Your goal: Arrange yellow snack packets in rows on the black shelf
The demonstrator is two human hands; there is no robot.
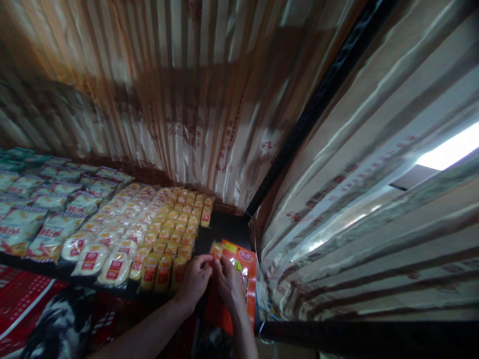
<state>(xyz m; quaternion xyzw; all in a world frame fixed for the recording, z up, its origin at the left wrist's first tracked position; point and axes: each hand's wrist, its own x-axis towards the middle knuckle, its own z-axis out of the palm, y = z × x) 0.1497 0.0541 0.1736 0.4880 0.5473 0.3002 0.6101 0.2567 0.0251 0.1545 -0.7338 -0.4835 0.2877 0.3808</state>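
Both hands meet over the dark shelf at a small yellow wrapped cake (216, 249) with a clear wrapper. My left hand (197, 279) is closed, its fingertips pinching the cake's near left side. From the right, my right hand (226, 280) is closed on the same cake. Beneath and beside my right hand lies an orange packet (250, 259) with a yellow strip and a round logo. Just left of my hands stand rows of matching yellow wrapped cakes (172, 225) with red labels. My fingertips partly hide the held cake.
Round white wrapped cakes (114, 269) and pale printed bags (56, 232) fill the shelf further left. A black post (299, 119) rises at the shelf's right corner. Printed plastic curtains (179, 99) hang behind and to the right. A red basket (22, 299) sits below left.
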